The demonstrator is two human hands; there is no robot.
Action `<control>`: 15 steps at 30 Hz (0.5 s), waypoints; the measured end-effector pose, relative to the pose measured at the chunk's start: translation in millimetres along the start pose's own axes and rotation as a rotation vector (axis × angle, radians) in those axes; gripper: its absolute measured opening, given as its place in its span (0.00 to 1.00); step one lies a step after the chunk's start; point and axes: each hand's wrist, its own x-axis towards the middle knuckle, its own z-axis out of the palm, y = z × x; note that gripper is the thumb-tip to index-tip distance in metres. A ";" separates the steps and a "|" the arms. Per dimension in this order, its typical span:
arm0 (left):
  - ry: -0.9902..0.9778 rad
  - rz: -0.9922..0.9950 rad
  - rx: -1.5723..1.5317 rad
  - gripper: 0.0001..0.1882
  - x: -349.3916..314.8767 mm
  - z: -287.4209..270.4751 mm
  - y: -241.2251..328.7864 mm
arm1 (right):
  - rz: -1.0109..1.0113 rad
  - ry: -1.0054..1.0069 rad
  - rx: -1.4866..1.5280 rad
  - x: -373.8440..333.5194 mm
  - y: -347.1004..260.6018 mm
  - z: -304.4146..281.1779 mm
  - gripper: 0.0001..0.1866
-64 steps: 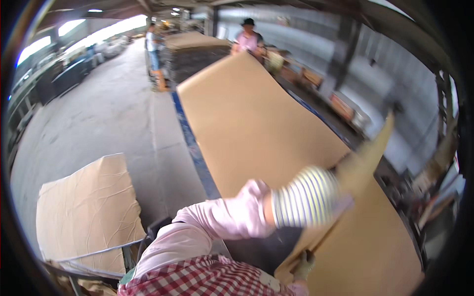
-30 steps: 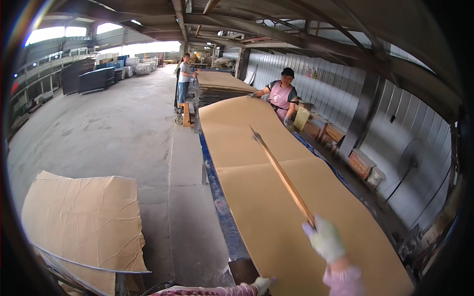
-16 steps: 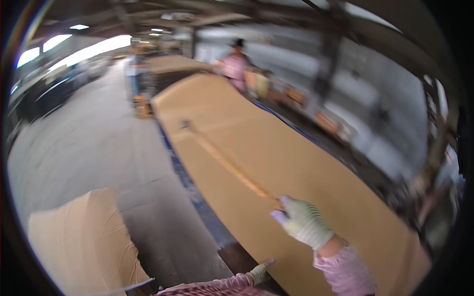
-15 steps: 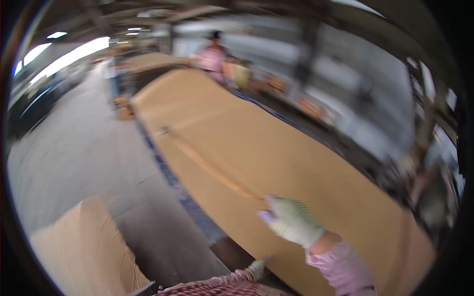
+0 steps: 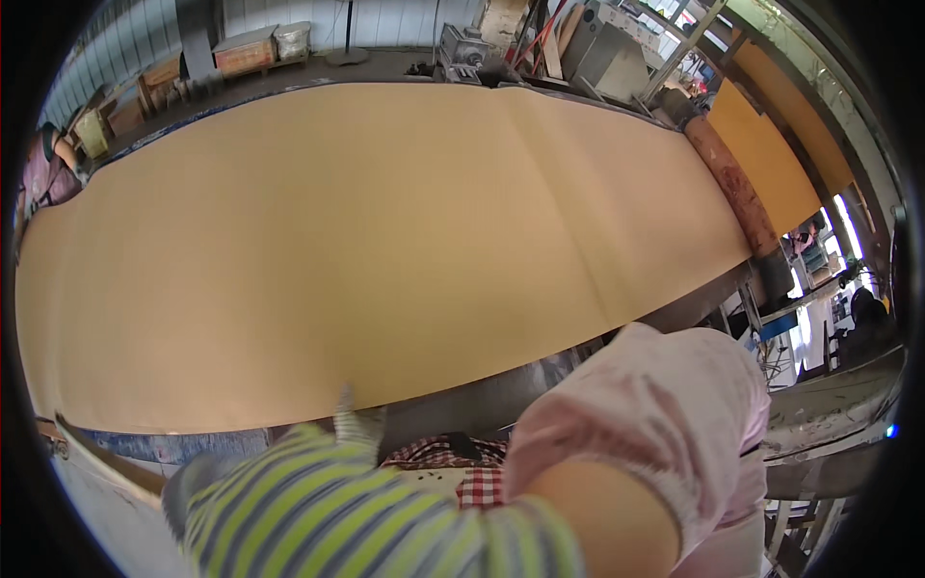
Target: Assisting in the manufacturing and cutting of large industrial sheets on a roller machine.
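A long tan sheet [image 5: 414, 241] lies spread across the table before me, with a faint crease on its right part. My right hand [image 5: 356, 506], in a yellow-green and grey striped glove, is raised close in front at the bottom. Its pink sleeve comes in from the right; its fingers point left and are blurred or hidden, so what they hold cannot be made out. Behind it, my left hand [image 5: 358, 426] shows only in part at the sheet's near edge, one gloved finger stretched out over the sheet.
A reddish-brown roller [image 5: 729, 173] crosses the sheet's right end, with an orange panel [image 5: 761, 154] beyond. Another person [image 5: 48, 173] in pink stands at the far left. Boxes [image 5: 246, 50] and a grey motor [image 5: 464, 48] are behind the table. A tan edge [image 5: 111, 462] shows at lower left.
My view has swung right toward the roller. My right hand, earlier out over the sheet with a long wooden stick, is now drawn back close to me; the stick cannot be clearly made out.
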 end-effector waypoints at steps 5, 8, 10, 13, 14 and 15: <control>0.042 0.098 0.097 0.20 -28.8 -2.2 14.8 | 0.342 0.052 -0.184 -26.0 57.7 -44.8 0.15; -0.152 0.169 0.137 0.25 -40.1 -21.5 56.9 | 0.714 0.307 -0.107 -58.7 181.2 -19.1 0.15; -0.168 0.180 0.011 0.30 -67.4 31.0 52.0 | 1.019 0.429 -0.100 -110.0 293.9 3.1 0.14; -0.007 0.036 -0.107 0.30 -52.0 41.3 -10.9 | 1.271 0.421 -0.248 -127.4 418.9 -9.2 0.15; -0.014 -0.057 -0.009 0.26 -11.7 -44.6 -26.3 | 1.246 0.424 -0.249 -118.2 460.2 -13.5 0.15; -0.020 -0.125 0.085 0.23 23.1 -131.5 -36.1 | 1.234 0.405 -0.391 -93.2 498.3 -15.3 0.15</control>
